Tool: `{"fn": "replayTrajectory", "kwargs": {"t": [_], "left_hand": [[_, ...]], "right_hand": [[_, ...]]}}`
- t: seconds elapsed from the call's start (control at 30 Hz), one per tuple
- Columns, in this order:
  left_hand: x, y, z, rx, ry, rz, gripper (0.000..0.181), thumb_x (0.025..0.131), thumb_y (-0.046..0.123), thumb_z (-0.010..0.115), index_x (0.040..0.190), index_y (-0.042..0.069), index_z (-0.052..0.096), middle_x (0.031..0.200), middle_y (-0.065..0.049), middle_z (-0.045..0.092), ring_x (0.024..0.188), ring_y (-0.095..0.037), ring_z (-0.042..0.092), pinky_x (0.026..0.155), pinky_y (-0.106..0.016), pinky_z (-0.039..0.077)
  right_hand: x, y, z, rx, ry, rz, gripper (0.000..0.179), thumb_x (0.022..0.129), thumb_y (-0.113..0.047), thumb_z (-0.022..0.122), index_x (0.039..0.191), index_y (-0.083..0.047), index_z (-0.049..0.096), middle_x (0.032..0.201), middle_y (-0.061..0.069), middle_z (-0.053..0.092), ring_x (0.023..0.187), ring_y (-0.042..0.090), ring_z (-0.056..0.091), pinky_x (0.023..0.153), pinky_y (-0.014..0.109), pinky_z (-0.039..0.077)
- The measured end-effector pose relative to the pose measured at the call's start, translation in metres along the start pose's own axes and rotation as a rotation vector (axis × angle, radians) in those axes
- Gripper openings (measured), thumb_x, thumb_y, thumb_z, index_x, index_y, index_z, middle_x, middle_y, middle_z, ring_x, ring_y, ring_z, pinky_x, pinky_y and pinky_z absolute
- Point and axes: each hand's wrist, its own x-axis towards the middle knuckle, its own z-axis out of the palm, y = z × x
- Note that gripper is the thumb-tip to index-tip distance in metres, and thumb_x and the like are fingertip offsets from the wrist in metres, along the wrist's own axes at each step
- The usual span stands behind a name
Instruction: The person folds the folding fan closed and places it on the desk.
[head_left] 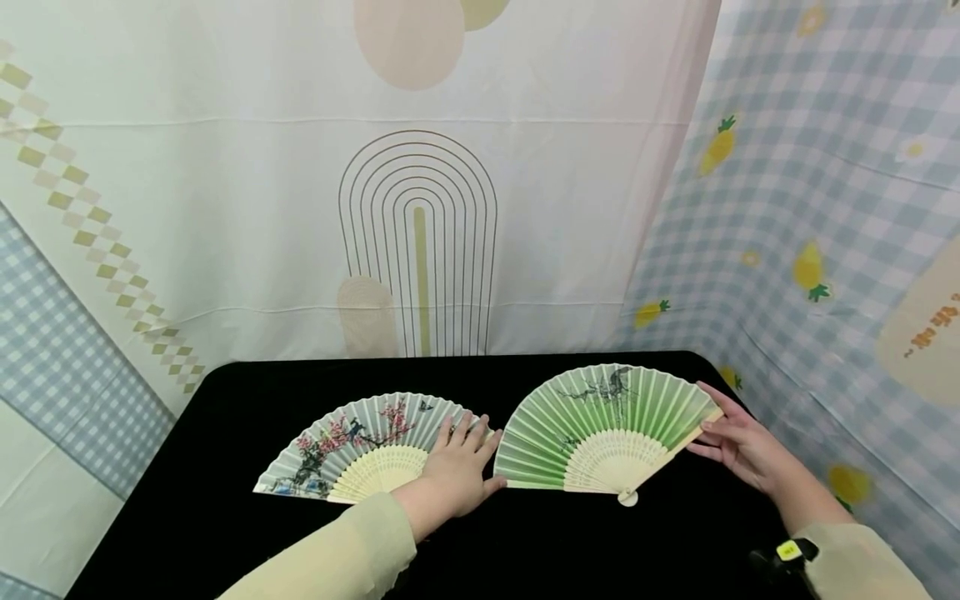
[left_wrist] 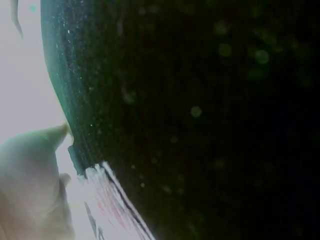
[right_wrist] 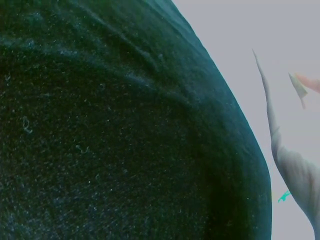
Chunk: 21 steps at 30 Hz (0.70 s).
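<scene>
Two spread folding fans are over a black-covered table [head_left: 525, 550] in the head view. The green fan [head_left: 536, 437] has a dark branch painted on it and pale ribs meeting at a round pivot. My right hand [head_left: 742, 450] grips its right outer rib, thumb on the near side and other fingers partly behind. At the left, a white fan [head_left: 352, 437] bears pink blossoms and birds. My left hand [head_left: 457, 471] lies with outstretched fingers across its right end, covering that part. The left thumb tip meets the green fan's lower left corner.
A white patterned cloth [head_left: 262, 208] hangs behind the table, and a blue checked cloth [head_left: 810, 183] with pineapples hangs close on the right. Both wrist views are mostly dark tabletop; a fan edge [left_wrist: 112, 205] shows at the bottom of the left one.
</scene>
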Motion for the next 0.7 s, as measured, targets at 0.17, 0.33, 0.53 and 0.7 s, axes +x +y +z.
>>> {"fn": "replayTrajectory", "kwargs": {"t": [0.17,0.33,0.53,0.7], "left_hand": [[-0.002,-0.002,0.001,-0.004,0.007,-0.008,0.076,0.098,0.07,0.032,0.16,0.027,0.022,0.165,-0.005,0.014,0.151,-0.033,0.006,0.121,-0.056,0.005],[-0.002,-0.003,-0.002,-0.029,0.018,-0.008,0.075,0.098,0.068,0.034,0.16,0.026,0.022,0.165,-0.005,0.014,0.151,-0.033,0.006,0.121,-0.057,0.008],[-0.006,-0.002,-0.011,-0.054,0.026,-0.002,0.075,0.099,0.066,0.035,0.16,0.024,0.02,0.165,-0.006,0.014,0.151,-0.034,0.007,0.121,-0.057,0.011],[-0.006,-0.003,-0.011,-0.07,0.049,0.006,0.075,0.1,0.064,0.036,0.16,0.024,0.019,0.165,-0.007,0.015,0.151,-0.034,0.008,0.121,-0.057,0.01]], "right_hand": [[0.0,-0.002,0.003,-0.015,0.029,-0.017,0.072,0.103,0.013,0.014,0.151,-0.033,0.042,0.144,0.008,0.053,0.127,0.033,0.054,0.102,0.05,0.047],[-0.001,-0.004,0.004,-0.028,0.044,-0.035,0.071,0.104,0.012,0.015,0.154,-0.034,0.035,0.143,0.007,0.053,0.127,0.032,0.054,0.102,0.049,0.047],[-0.001,-0.006,0.005,-0.015,0.027,-0.048,0.072,0.104,0.012,0.012,0.152,-0.034,0.04,0.144,0.008,0.053,0.127,0.033,0.053,0.103,0.049,0.047],[-0.002,-0.006,0.006,0.015,0.016,-0.055,0.075,0.103,0.013,0.009,0.149,-0.032,0.045,0.144,0.009,0.053,0.127,0.034,0.053,0.102,0.05,0.047]]}}
